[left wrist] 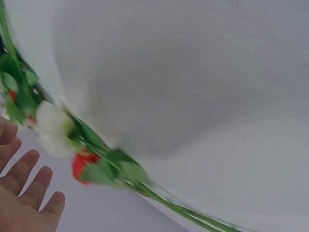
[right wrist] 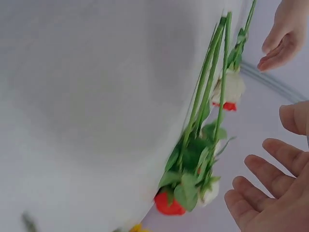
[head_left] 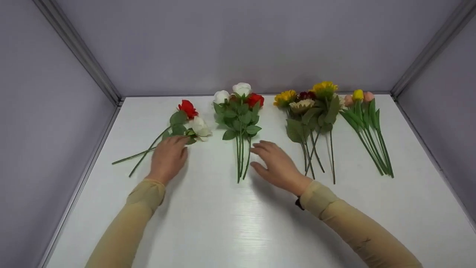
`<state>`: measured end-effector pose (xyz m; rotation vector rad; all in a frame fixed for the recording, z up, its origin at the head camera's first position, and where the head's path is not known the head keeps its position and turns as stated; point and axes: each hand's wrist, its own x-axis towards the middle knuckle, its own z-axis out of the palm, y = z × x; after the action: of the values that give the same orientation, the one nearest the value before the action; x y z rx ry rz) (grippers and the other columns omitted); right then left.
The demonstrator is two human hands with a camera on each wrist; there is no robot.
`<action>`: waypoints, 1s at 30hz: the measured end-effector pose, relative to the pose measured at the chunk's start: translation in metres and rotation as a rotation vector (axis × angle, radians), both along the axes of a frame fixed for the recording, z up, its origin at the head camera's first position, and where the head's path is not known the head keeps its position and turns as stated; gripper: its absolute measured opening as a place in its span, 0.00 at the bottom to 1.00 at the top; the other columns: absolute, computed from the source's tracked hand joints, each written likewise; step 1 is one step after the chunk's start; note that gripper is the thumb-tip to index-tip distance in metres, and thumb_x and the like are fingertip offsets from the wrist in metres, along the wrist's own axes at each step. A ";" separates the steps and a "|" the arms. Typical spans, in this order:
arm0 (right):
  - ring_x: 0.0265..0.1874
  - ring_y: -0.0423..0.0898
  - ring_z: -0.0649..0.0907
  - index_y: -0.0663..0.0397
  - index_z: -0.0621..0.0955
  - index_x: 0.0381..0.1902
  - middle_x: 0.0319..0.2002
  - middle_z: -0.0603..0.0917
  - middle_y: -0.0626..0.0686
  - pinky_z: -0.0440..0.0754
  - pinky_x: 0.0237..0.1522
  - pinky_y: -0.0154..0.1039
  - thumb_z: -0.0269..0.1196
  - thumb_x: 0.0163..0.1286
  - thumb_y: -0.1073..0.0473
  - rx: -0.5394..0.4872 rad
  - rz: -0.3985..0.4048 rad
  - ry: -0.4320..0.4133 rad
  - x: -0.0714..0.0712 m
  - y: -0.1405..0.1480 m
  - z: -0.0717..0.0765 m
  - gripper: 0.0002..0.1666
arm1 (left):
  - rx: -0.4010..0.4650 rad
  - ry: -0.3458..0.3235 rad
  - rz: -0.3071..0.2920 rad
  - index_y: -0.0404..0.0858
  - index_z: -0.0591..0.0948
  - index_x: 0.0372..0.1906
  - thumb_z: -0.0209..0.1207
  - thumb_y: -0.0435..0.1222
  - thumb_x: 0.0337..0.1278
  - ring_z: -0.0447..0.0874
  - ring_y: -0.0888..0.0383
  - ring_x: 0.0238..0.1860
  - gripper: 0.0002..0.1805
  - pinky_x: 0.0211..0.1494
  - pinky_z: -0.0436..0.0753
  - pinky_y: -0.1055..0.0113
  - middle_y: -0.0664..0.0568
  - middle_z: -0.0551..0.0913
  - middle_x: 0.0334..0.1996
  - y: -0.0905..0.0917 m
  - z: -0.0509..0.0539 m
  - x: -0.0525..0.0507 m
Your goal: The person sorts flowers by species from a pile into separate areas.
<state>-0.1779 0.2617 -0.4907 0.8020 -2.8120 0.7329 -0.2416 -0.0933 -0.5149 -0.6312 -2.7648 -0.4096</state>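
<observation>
My left hand point(head_left: 169, 158) is over the stems of two roses at the left, a red rose point(head_left: 187, 108) and a white rose point(head_left: 200, 126), whose stems cross. In the left wrist view, the fingers of the left hand point(left wrist: 29, 193) are spread apart and hold nothing. Beside the lower stems of a middle bunch of red and white roses point(head_left: 238, 117) is my right hand point(head_left: 277, 165). The right wrist view shows this right hand point(right wrist: 275, 188) with spread fingers, apart from the bunch and holding nothing.
Right of the roses lies a bunch with yellow sunflowers point(head_left: 323, 89), a cream flower point(head_left: 302, 105) and dark red blooms. Pink and yellow tulips point(head_left: 357, 95) lie at the far right. Grey panels point(head_left: 238, 44) close the white table point(head_left: 223, 230) at the back and sides.
</observation>
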 end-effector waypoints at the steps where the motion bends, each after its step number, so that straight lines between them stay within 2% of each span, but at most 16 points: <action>1: 0.70 0.57 0.71 0.57 0.78 0.67 0.67 0.77 0.57 0.66 0.72 0.52 0.63 0.76 0.51 0.018 0.026 -0.011 0.001 -0.012 -0.002 0.26 | -0.004 0.013 0.031 0.31 0.83 0.59 0.60 0.30 0.68 0.79 0.37 0.58 0.17 0.66 0.74 0.45 0.37 0.83 0.56 -0.015 -0.003 -0.003; 4: 0.72 0.56 0.69 0.55 0.78 0.68 0.69 0.76 0.56 0.63 0.74 0.50 0.62 0.77 0.49 0.074 0.092 -0.054 0.006 -0.047 -0.008 0.27 | -0.042 0.038 0.114 0.28 0.83 0.56 0.60 0.28 0.66 0.81 0.34 0.53 0.16 0.62 0.76 0.43 0.34 0.84 0.51 -0.054 -0.012 -0.005; 7: 0.74 0.56 0.67 0.55 0.76 0.70 0.70 0.74 0.56 0.60 0.76 0.47 0.59 0.79 0.48 0.152 0.156 -0.065 0.010 -0.078 -0.013 0.28 | -0.079 0.047 0.178 0.26 0.83 0.54 0.59 0.27 0.65 0.82 0.33 0.51 0.15 0.59 0.76 0.40 0.33 0.84 0.48 -0.086 -0.018 -0.003; 10: 0.75 0.56 0.66 0.55 0.74 0.71 0.71 0.73 0.57 0.56 0.77 0.44 0.58 0.79 0.47 0.228 0.211 -0.036 0.013 -0.104 -0.014 0.29 | -0.093 0.062 0.218 0.25 0.83 0.53 0.59 0.26 0.63 0.82 0.31 0.49 0.15 0.56 0.78 0.38 0.32 0.84 0.47 -0.109 -0.021 0.002; 13: 0.75 0.55 0.65 0.54 0.73 0.72 0.72 0.72 0.56 0.53 0.78 0.41 0.58 0.79 0.46 0.269 0.246 -0.008 0.014 -0.123 -0.011 0.30 | -0.099 0.061 0.244 0.25 0.85 0.50 0.60 0.26 0.61 0.83 0.30 0.46 0.14 0.50 0.80 0.37 0.31 0.85 0.44 -0.125 -0.021 0.006; 19: 0.74 0.55 0.66 0.53 0.74 0.72 0.71 0.74 0.56 0.54 0.77 0.41 0.59 0.79 0.46 0.257 0.272 0.016 0.016 -0.142 -0.007 0.30 | -0.131 -0.040 0.272 0.28 0.87 0.41 0.63 0.27 0.61 0.82 0.32 0.41 0.06 0.39 0.80 0.39 0.33 0.85 0.37 -0.132 -0.018 0.008; 23: 0.74 0.55 0.67 0.53 0.75 0.71 0.70 0.75 0.56 0.55 0.77 0.41 0.59 0.79 0.47 0.252 0.276 0.012 0.016 -0.142 -0.010 0.29 | -0.141 -0.090 0.283 0.30 0.87 0.45 0.64 0.25 0.61 0.81 0.32 0.42 0.08 0.38 0.80 0.39 0.32 0.84 0.39 -0.131 -0.015 0.010; 30: 0.74 0.56 0.67 0.54 0.76 0.70 0.69 0.75 0.57 0.54 0.77 0.41 0.59 0.79 0.48 0.244 0.252 -0.013 0.012 -0.131 -0.015 0.28 | -0.129 -0.114 0.282 0.28 0.87 0.43 0.63 0.23 0.60 0.81 0.33 0.40 0.08 0.34 0.82 0.40 0.32 0.83 0.38 -0.129 -0.014 0.010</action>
<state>-0.1663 0.1308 -0.5055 1.2111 -2.8804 0.4283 -0.2314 -0.2228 -0.5288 -0.2440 -2.9492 -0.2127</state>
